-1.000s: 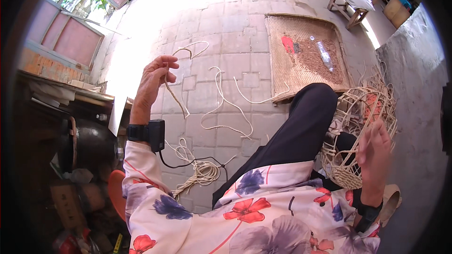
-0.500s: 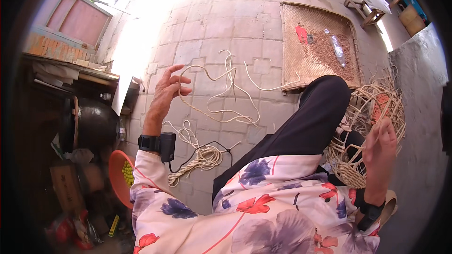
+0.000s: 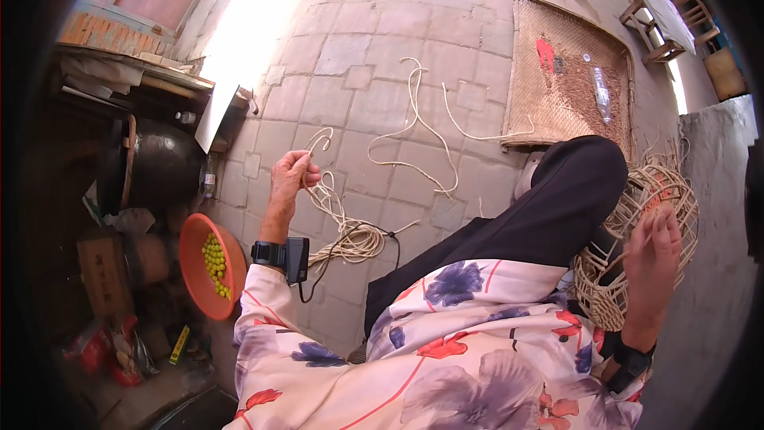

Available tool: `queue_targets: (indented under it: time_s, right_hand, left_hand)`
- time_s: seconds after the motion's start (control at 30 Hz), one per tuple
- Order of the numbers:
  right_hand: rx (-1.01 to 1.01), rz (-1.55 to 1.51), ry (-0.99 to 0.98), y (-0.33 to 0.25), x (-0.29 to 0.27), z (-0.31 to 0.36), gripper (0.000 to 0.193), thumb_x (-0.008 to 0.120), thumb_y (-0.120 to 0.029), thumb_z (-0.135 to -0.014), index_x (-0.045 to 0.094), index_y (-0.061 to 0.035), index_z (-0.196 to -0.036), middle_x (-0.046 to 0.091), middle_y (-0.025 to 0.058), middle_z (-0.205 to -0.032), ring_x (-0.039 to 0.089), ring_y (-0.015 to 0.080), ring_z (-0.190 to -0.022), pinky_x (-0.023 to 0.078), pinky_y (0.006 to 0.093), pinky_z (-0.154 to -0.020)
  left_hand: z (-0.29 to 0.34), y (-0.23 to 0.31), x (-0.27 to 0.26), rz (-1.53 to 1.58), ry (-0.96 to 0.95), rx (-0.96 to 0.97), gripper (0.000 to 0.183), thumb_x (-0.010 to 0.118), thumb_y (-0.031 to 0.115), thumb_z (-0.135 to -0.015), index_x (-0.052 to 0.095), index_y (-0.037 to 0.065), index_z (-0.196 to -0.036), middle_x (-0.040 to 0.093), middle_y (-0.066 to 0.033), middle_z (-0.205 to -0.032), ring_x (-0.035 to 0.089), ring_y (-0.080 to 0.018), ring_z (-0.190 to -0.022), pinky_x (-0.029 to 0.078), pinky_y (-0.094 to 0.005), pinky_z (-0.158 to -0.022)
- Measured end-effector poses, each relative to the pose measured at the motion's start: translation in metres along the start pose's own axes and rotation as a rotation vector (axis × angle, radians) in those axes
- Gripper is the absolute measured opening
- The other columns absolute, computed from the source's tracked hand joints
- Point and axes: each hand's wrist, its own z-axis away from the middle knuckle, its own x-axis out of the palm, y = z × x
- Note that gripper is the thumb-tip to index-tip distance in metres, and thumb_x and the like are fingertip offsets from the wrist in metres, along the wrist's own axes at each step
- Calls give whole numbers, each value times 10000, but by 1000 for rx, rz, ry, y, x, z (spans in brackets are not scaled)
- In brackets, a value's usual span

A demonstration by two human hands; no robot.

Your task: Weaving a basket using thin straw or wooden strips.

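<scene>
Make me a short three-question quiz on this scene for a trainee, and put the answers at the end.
1. True or false: the left hand holds a cord in its fingers.
2. Where in the picture is the orange bowl, seen from the coil of rope on the floor?
A) to its right
B) to its left
C) on top of it
3. Fill the gap: a long, clear ____ lies on the woven tray.

Key:
1. True
2. B
3. bottle
</scene>
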Motion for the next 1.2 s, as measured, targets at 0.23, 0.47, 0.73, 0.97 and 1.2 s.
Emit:
queue_targets:
  time_s: [0.23,0.47,0.73,0.97,1.2]
  right_hand:
    - [-12,-1,20,-3,-6,3,166,524,-223,-1020,506,-82,-935,523,31,-619,396,47,-395,330,165,-357]
    - [-76,101,-22,-8,-9,5,168,526,-226,-1020,507,-82,-936,525,27,-616,387,39,-391,315,156,-359]
    - [0,167,87,-13,12,7,194,532,-237,-1018,479,-87,-906,517,24,-604,379,38,-379,310,161,-345]
    - [-37,268,134,-21,27,20,206,534,-242,-1016,465,-79,-912,516,27,-603,399,48,-395,323,169,-354]
    - [-51,221,137,-40,19,33,196,524,-245,-1020,494,-86,-910,560,33,-626,436,58,-414,356,184,-385]
  left_hand:
    - [6,-30,25,-223,-143,54,275,654,159,-867,655,79,-1131,689,-50,-997,647,-119,-811,516,-280,-758]
    - [-10,-167,-9,-197,101,-391,367,625,160,-867,587,92,-1225,649,-36,-968,629,-168,-822,533,-339,-684]
    - [7,-387,-37,-142,330,-728,677,620,121,-824,348,98,-1444,526,-193,-1255,655,-312,-910,612,-425,-629]
    - [3,-415,-3,796,276,-760,884,662,223,-874,65,294,-1522,276,-255,-1483,563,-381,-1145,581,-449,-840]
    - [-40,-397,49,923,322,-689,415,631,342,-884,497,140,-1221,559,-127,-1187,588,-254,-1133,547,-344,-828]
